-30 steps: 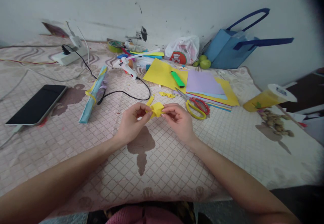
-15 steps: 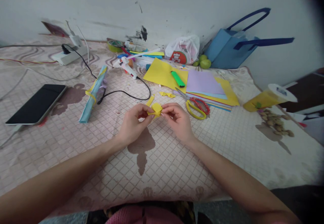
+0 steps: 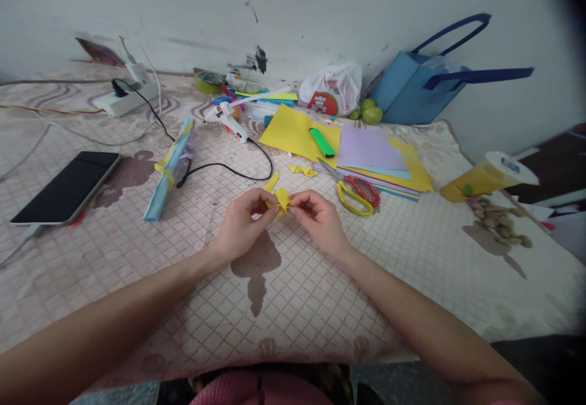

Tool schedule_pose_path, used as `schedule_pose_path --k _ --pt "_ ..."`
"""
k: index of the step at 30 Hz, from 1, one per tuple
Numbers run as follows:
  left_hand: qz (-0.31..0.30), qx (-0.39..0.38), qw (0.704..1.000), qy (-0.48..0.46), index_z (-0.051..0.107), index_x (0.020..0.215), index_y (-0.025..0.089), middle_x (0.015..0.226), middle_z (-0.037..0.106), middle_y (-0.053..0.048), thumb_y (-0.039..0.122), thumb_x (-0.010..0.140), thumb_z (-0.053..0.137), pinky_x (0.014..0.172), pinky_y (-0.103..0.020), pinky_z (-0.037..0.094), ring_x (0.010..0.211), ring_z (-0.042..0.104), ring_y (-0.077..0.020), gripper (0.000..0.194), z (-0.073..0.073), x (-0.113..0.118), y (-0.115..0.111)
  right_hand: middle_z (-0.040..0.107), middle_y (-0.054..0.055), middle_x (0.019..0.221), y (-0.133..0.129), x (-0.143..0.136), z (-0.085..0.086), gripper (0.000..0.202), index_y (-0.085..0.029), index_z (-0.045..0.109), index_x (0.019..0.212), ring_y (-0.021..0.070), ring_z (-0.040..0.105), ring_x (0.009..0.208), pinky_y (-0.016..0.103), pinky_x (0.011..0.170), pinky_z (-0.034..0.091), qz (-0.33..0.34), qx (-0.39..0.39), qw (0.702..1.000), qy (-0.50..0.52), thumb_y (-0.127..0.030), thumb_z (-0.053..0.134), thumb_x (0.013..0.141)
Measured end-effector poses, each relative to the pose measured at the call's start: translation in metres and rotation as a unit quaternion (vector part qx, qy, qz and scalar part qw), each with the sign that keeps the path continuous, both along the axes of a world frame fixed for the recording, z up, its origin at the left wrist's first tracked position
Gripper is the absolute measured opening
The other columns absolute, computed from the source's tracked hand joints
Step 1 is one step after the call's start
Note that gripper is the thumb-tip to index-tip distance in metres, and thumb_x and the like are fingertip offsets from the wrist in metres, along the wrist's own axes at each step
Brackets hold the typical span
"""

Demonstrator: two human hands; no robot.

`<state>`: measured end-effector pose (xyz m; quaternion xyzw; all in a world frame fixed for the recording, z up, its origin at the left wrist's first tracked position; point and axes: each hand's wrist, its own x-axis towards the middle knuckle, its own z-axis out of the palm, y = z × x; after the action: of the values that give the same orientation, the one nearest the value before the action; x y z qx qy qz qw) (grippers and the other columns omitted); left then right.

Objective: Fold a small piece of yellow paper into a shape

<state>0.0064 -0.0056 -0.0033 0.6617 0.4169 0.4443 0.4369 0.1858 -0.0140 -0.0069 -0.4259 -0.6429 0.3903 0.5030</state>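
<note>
A small folded piece of yellow paper (image 3: 282, 198) is pinched between my two hands, just above the patterned cloth. My left hand (image 3: 245, 220) grips its left side with thumb and forefinger. On its right edge, the fingertips of my right hand (image 3: 319, 218) are closed. The fingers partly cover the paper, so its full shape is hidden. Just behind my hands lie a short yellow paper strip (image 3: 273, 180) and some yellow paper scraps (image 3: 303, 171). Scissors (image 3: 354, 195) with red and yellow handles rest right of my right hand.
Coloured paper sheets (image 3: 373, 148) lie behind the scissors with a green cutter (image 3: 321, 143) on them. A white glue gun (image 3: 231, 123) trails a black cable. To the left are a blue paper roll (image 3: 168, 173) and a phone (image 3: 66, 188). A blue bag (image 3: 405, 90) stands back right.
My right fingers have shifted slightly left and bent the right side of the yellow paper inward, so it looks narrower. My left hand stays nearly in place.
</note>
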Motion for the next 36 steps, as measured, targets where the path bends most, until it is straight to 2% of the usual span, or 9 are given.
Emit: schedule_pose_path --k 8,14,20,26,36 --pt "-0.014 -0.087 0.994 -0.072 0.059 0.082 0.016 0.074 0.060 -0.001 0.027 0.078 0.066 0.060 -0.024 0.043 0.065 0.054 -0.0109 0.014 0.0046 0.0018 0.0025 0.062 0.001 0.086 -0.0017 0.0005 0.0027 0.007 -0.023 0.058 0.089 0.0141 0.062 0.081 0.030 0.078 0.053 -0.015 0.039 0.999 -0.035 -0.019 0.060 0.083" --pt "-0.017 -0.060 0.997 -0.047 0.059 0.085 0.017 0.078 0.063 -0.002 0.027 0.077 0.066 0.063 -0.026 0.046 0.069 0.058 -0.0129 0.014 -0.0007 0.0005 0.0025 0.062 0.002 0.085 -0.0028 0.0009 0.0031 0.009 -0.022 0.058 0.086 0.0152 0.060 0.082 0.031 0.077 0.051 -0.030 0.098 0.989 -0.107 -0.014 0.057 0.083" --pt "0.000 0.003 1.000 -0.004 0.060 0.085 0.018 0.083 0.064 -0.004 0.023 0.080 0.063 0.066 -0.027 0.049 0.073 0.061 -0.0142 0.008 0.0002 -0.0011 0.0015 0.064 0.002 0.089 -0.0005 0.0022 0.0015 0.003 -0.022 0.058 0.084 0.0147 0.062 0.083 0.031 0.078 0.052 -0.006 0.014 0.999 -0.030 -0.022 0.061 0.083" --pt "0.002 0.056 0.998 0.008 0.065 0.080 0.017 0.114 0.061 -0.010 0.018 0.080 0.062 0.078 -0.031 0.054 0.099 0.062 -0.0195 0.003 0.0070 -0.0008 0.0002 0.062 0.000 0.080 0.0017 0.0037 0.0028 0.010 -0.021 0.059 0.082 0.0134 0.060 0.075 0.029 0.069 0.050 0.003 -0.045 0.999 0.003 -0.028 0.065 0.079" --pt "0.005 0.062 0.998 -0.025 0.069 0.083 0.018 0.111 0.063 -0.009 0.019 0.080 0.065 0.082 -0.032 0.054 0.098 0.063 -0.0190 0.005 0.0062 -0.0010 0.0009 0.062 0.000 0.082 0.0007 0.0027 0.0035 0.008 -0.020 0.059 0.083 0.0124 0.060 0.077 0.029 0.073 0.050 0.023 -0.047 0.998 0.020 -0.023 0.066 0.079"
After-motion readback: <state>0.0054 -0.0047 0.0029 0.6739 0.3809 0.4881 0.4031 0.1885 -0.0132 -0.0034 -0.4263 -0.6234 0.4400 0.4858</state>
